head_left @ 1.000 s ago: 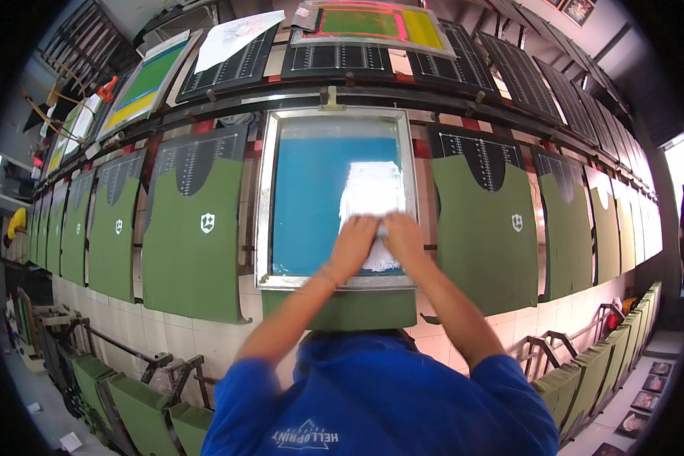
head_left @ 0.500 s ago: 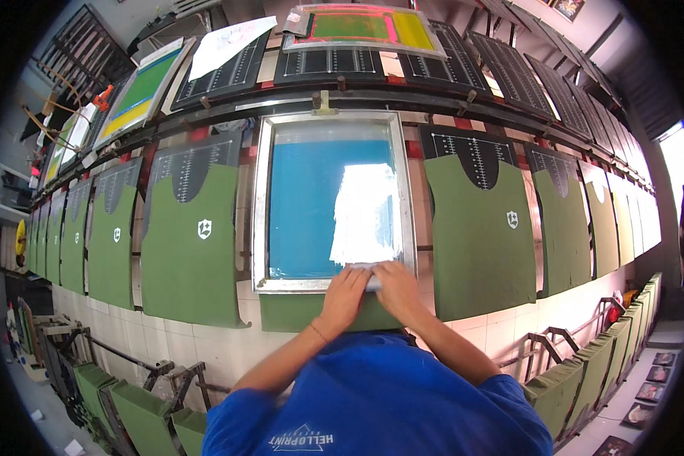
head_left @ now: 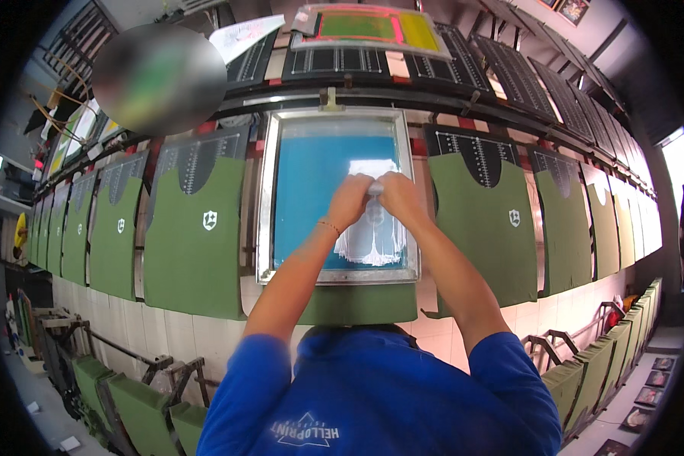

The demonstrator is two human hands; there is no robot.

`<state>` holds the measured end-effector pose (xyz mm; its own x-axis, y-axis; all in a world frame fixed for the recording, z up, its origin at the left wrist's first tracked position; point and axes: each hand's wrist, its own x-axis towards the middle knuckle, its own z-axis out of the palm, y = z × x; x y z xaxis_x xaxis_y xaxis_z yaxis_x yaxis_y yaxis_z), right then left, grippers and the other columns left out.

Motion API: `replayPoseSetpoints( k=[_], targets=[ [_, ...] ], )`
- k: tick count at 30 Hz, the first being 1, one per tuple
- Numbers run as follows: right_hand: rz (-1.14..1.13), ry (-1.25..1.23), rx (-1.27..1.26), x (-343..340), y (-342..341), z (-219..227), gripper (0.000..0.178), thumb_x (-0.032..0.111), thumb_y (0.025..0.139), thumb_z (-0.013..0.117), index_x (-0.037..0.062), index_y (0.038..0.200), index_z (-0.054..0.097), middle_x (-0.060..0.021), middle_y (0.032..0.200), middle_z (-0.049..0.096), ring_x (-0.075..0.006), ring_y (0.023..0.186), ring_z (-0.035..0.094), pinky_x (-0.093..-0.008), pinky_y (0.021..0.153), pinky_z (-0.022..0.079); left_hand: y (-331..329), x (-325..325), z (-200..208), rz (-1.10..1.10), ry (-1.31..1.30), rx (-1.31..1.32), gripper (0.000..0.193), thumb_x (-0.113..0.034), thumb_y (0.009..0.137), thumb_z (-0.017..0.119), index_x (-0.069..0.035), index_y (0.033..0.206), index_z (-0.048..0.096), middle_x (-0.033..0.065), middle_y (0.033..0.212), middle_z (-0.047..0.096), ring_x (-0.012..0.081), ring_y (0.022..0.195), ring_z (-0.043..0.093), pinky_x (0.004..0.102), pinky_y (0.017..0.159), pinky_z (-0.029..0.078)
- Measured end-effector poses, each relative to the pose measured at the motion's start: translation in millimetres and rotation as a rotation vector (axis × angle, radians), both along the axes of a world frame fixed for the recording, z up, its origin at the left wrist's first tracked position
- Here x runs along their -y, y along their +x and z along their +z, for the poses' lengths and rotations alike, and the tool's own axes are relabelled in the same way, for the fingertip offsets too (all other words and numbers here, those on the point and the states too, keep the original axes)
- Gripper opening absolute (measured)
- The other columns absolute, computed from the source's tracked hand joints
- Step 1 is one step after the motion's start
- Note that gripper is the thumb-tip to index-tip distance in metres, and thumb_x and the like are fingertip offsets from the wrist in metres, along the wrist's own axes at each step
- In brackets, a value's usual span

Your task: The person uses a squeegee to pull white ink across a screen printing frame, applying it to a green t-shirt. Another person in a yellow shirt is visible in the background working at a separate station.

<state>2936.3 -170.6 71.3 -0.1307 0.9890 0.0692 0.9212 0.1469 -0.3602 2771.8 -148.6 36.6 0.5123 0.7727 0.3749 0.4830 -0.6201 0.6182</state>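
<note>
A silver-edged screen printing frame with blue mesh lies over a green fabric piece, whose near end sticks out below it. My left hand and my right hand are side by side over the mesh, fingers closed on a pale squeegee that they mostly cover. White ink lies beyond the squeegee. On the near side, a thin streaky layer of ink spreads over the mesh, with a faint design in it.
Green fabric pieces with white shield prints lie on boards to the left and right. A metal rail runs behind the frame. Beyond it rests another screen on black boards. A blurred patch hides the back left.
Both hands have pushed the squeegee away from me, from the frame's near edge to past the mesh's middle. The thick white patch there has become a thin, streaky layer.
</note>
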Motion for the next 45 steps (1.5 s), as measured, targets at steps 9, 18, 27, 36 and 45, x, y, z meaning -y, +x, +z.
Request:
replayPoseSetpoints(
  k=[9,18,27,36,45],
  targets=[
    [0.101,0.155,-0.025,131.1,-7.6,-23.8,0.023,0.001,0.073,0.060,0.0043,0.096,0.062,-0.0124,0.102,0.061,-0.0321,0.097,0.057,-0.0434,0.084,0.048,-15.3,135.9,6.3,0.045,0.061,-0.147,0.042,0.000,0.081,0.055,-0.006,0.122,0.057,0.0138,0.117,0.061,0.0352,0.107,0.057,0.0444,0.089,0.046],
    [0.152,0.151,-0.232,206.7,-5.1,-25.2,0.045,0.014,0.078,0.066,0.0029,0.120,0.058,-0.0138,0.121,0.056,-0.0334,0.114,0.051,-0.0451,0.099,0.039,-40.1,195.5,-3.6,0.050,-0.026,-0.212,0.046,-0.017,0.085,0.068,-0.004,0.127,0.054,0.0169,0.132,0.054,0.0366,0.123,0.048,0.0484,0.107,0.036],
    [-0.695,0.109,-0.796,175.8,32.9,-121.5,0.041,0.028,0.097,0.056,-0.0036,0.122,0.059,-0.0228,0.114,0.061,-0.0387,0.112,0.055,-0.0447,0.100,0.041,-196.7,116.8,-37.8,0.794,-0.210,-0.352,0.045,-0.034,0.099,0.055,0.005,0.121,0.059,0.0250,0.120,0.060,0.0380,0.116,0.054,0.0451,0.102,0.040],
    [-0.692,0.058,-0.888,166.4,31.0,-121.4,0.047,0.036,0.099,0.053,-0.0064,0.116,0.064,-0.0239,0.114,0.064,-0.0372,0.108,0.060,-0.0409,0.096,0.045,-219.9,110.3,-59.2,0.738,-0.364,-0.148,0.059,-0.046,0.102,0.042,0.009,0.102,0.065,0.0249,0.098,0.068,0.0369,0.095,0.064,0.0462,0.086,0.047],
    [-0.704,0.004,-1.153,218.6,134.5,-92.2,0.038,0.031,0.102,0.053,-0.0044,0.111,0.065,-0.0029,0.099,0.065,-0.0108,0.090,0.056,-0.0278,0.083,0.047,-129.4,174.5,-42.1,0.841,-0.699,0.585,0.034,-0.034,0.102,0.049,-0.006,0.092,0.063,0.0010,0.077,0.056,0.0094,0.068,0.051,0.0274,0.056,0.042]
  ],
)
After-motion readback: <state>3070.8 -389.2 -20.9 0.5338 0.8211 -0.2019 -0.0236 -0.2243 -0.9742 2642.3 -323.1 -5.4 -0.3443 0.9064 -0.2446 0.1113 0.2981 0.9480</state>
